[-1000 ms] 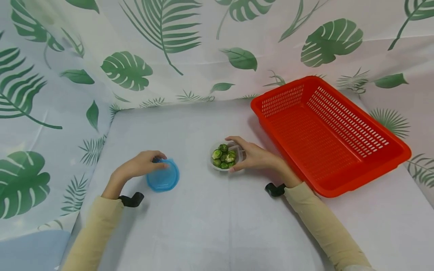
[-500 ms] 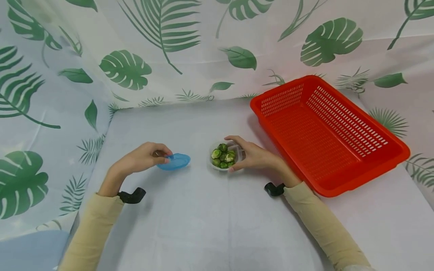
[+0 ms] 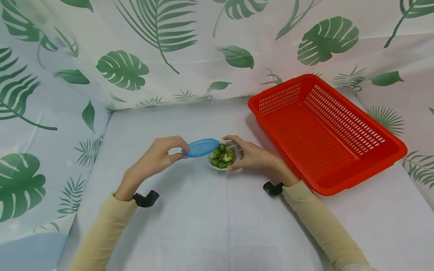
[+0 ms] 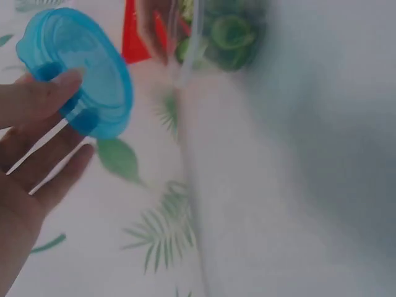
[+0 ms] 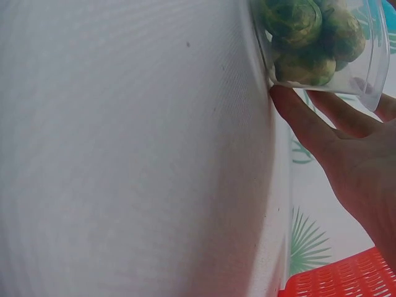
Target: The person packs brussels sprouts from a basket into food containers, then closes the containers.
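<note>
My left hand [image 3: 162, 153] pinches a round blue plastic lid [image 3: 202, 147] by its left edge, thumb on one face and fingers behind. The lid is tilted in the air, and its right edge overlaps the upper left of a clear plastic container [image 3: 238, 152] in the head view. Several Brussels sprouts [image 3: 224, 157] sit inside that container, which stands on the table. Thumb and fingers of my right hand [image 3: 252, 154] grip the container around its right side. In the right wrist view, sprouts [image 5: 309, 37] show through the clear wall above the fingers.
A large red plastic basket [image 3: 318, 139] with slotted sides stands on the table right of the right hand, close to that forearm. The white-covered table [image 3: 203, 218] meets a leaf-printed cloth backdrop [image 3: 190, 56] behind and at the left.
My left hand has lifted the blue lid off the table, tilted it and carried it right to the container. The right hand has kept its grip on the container in place.
</note>
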Tool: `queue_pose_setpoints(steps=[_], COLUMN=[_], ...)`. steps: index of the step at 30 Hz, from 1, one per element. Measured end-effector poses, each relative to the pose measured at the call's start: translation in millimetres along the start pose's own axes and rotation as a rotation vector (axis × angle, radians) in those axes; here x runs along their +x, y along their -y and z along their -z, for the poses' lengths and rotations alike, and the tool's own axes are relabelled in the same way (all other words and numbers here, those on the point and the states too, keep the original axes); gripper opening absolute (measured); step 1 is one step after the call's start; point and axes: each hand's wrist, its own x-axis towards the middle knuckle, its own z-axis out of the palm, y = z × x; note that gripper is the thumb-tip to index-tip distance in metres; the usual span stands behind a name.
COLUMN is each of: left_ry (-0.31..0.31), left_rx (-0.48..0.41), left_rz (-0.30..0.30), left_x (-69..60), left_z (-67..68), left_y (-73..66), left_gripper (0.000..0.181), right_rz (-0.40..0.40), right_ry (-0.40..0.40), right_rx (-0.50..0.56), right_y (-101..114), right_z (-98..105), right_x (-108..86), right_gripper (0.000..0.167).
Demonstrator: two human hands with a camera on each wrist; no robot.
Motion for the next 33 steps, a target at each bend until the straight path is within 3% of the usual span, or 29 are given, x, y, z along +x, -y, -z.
queue_pose_setpoints(steps=[6, 10, 12, 15, 21, 27, 30, 33], left_ry=[-0.041, -0.064, -0.074, -0.091, -0.102, -0.049, -0.062, -0.048], left_rx=[0.081, 0.153, 0.184, 0.212, 0.244, 0.208, 0.154, 0.027], left_rz=[-0.222, -0.378, -0.416, -0.421, -0.382, -0.256, -0.138, 0.079], left_x=[17.6, 27.3, 30.2, 32.6, 32.9, 25.7, 23.5, 23.7], left_z=[-32.4, -49.5, -55.3, -61.7, -67.5, -69.8, -75.3, -81.6], left_y=[3.2, 10.1, 13.5, 18.1, 22.4, 23.8, 24.6, 23.7], left_gripper=[0.020, 0.019, 0.019, 0.018, 0.016, 0.028, 0.032, 0.043], right_rz=[-0.014, 0.025, 0.054, 0.064, 0.043, 0.030, 0.034, 0.040], right_ry=[0.007, 0.021, 0.024, 0.024, 0.017, 0.023, 0.024, 0.017], right_rx=[0.030, 0.050, 0.055, 0.071, 0.087, 0.080, 0.082, 0.080], right_y=[-0.3, -1.2, -1.6, -1.8, -0.5, 0.4, 0.4, 1.3], right_z=[-0.1, 0.3, 0.7, 1.2, 1.7, 1.5, 1.2, 0.3], right_x=[-0.3, -1.2, -1.4, -1.2, -1.1, -1.0, -1.0, -1.7], right_gripper=[0.102, 0.099, 0.097, 0.098, 0.102, 0.103, 0.103, 0.102])
